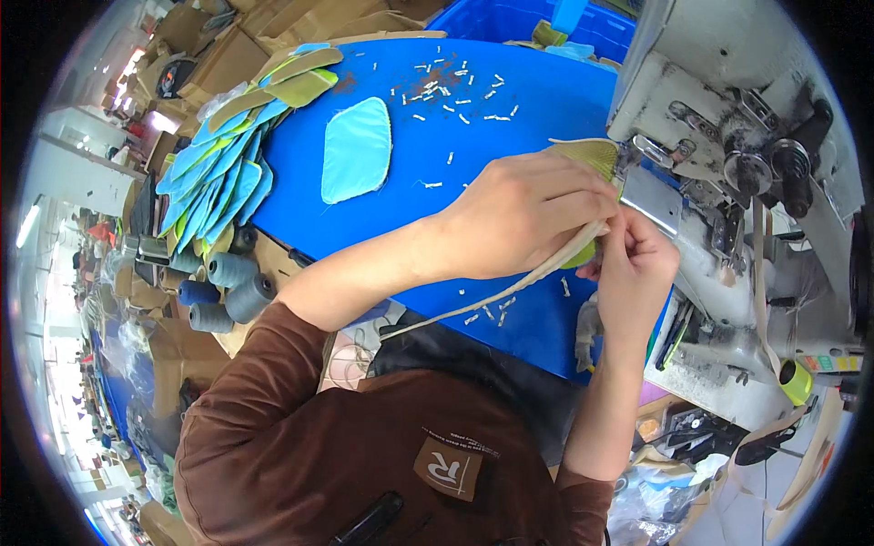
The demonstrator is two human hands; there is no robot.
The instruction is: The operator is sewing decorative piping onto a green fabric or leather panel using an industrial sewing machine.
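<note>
My left hand (517, 214) is closed over an olive-green fabric piece (596, 156) beside the sewing machine (728, 155). Most of that piece is covered by the hand. A beige binding strip (492, 296) runs out from under my left fingers and trails toward my lap. Close against it, my right hand (645, 264) has thumb and fingers pinched at the near edge of the same piece; their exact grip is partly hidden. To the left, a light-blue fabric panel (356, 151) with rounded corners lies flat on the blue table (419, 218).
A pile of blue and green panels (223, 168) stands at the table's left edge, near grey thread spools (238, 291). Short pale scraps (442, 89) lie scattered about. Behind the table is a blue crate (510, 23). Beige tape (761, 282) hangs along the machine at right.
</note>
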